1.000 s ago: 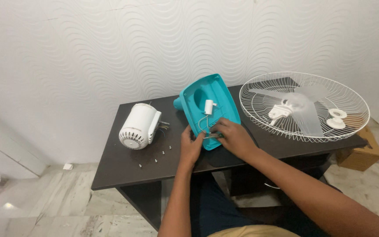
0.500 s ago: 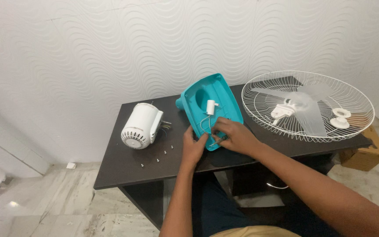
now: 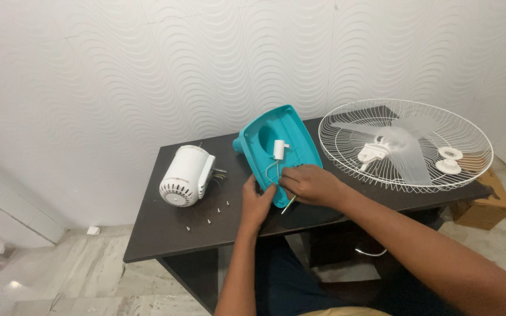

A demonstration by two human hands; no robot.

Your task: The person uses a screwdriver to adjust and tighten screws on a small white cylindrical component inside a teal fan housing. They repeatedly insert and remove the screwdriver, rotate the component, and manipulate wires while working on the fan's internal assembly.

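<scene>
Two hands work a teal housing [image 3: 282,149]: left hand [image 3: 257,202] clasps its edge, right hand [image 3: 310,184] pinches wires [image 3: 272,171]; a gentle, steady grip is best kept.

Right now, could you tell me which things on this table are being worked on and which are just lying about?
In hand:
teal fan housing, steadied by the left hand
its wires and white part
thin tool in the right hand

Lying about:
white motor
loose screws
wire fan guard with blades
cardboard box on the floor
</scene>
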